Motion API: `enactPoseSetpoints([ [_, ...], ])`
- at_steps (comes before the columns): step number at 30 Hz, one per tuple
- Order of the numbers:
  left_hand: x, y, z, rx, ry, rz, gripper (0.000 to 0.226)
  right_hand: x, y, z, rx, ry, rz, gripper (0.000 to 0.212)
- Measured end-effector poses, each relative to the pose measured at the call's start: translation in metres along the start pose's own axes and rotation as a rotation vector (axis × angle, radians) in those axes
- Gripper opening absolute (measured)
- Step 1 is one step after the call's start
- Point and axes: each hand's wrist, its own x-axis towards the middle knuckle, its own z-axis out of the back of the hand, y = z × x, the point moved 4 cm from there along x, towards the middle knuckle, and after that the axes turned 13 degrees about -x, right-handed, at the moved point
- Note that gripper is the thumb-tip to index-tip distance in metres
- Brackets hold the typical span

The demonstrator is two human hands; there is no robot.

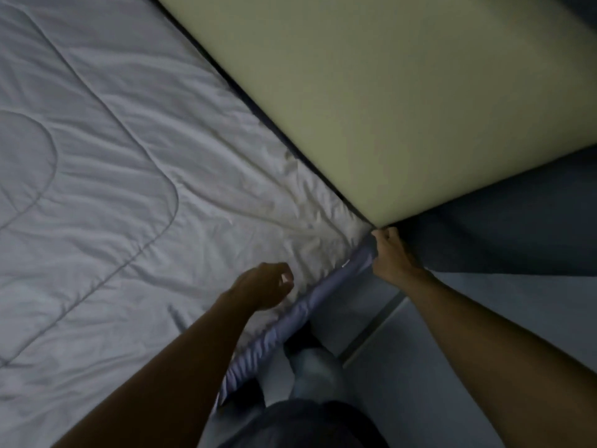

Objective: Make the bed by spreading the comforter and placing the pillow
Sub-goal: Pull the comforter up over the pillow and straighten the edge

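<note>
A pale quilted comforter (122, 163) lies spread over the bed and fills the left half of the view, wrinkled towards its corner. Its lilac edge (300, 308) runs diagonally along the bed's side. My right hand (389, 253) grips that edge at the corner, right where the bed meets the wall. My left hand (266, 286) hovers over the comforter near the edge, fingers loosely curled, holding nothing that I can see. No pillow is in view.
A yellow-green wall (403, 92) runs along the far side of the bed. Grey floor (484, 318) lies to the right of the bed. My legs (310, 383) stand close against the bed's side at the bottom.
</note>
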Motion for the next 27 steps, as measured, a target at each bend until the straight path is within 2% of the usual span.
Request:
enactPoseSetpoints([
  [3, 0.013, -0.007, 0.005, 0.001, -0.014, -0.046, 0.022, -0.006, -0.001, -0.011, 0.051, -0.011, -0.007, 0.049],
  [6, 0.024, -0.005, 0.004, 0.0, -0.013, -0.096, 0.022, -0.012, 0.003, -0.028, 0.129, -0.05, -0.005, 0.054],
  [9, 0.04, 0.009, 0.0, 0.047, 0.002, -0.142, 0.025, -0.014, 0.01, -0.054, 0.249, -0.098, -0.121, 0.044],
  [12, 0.059, 0.031, -0.005, 0.117, 0.01, -0.203, 0.03, -0.009, 0.018, -0.09, 0.53, -0.058, -0.271, 0.05],
  [17, 0.099, 0.067, -0.009, 0.339, -0.056, -0.385, 0.062, 0.025, 0.028, -0.133, 0.996, -0.115, -0.631, 0.052],
  [20, 0.127, 0.08, -0.012, 0.492, -0.031, -0.48, 0.086, 0.063, 0.033, -0.138, 1.202, -0.205, -0.7, 0.056],
  [23, 0.149, 0.088, -0.033, 0.608, -0.002, -0.576, 0.1, 0.101, 0.03, -0.14, 1.292, -0.221, -0.779, 0.069],
  [27, 0.156, 0.105, -0.081, 0.702, -0.072, -0.571, 0.108, 0.122, 0.013, -0.152, 1.317, -0.161, -0.818, 0.071],
])
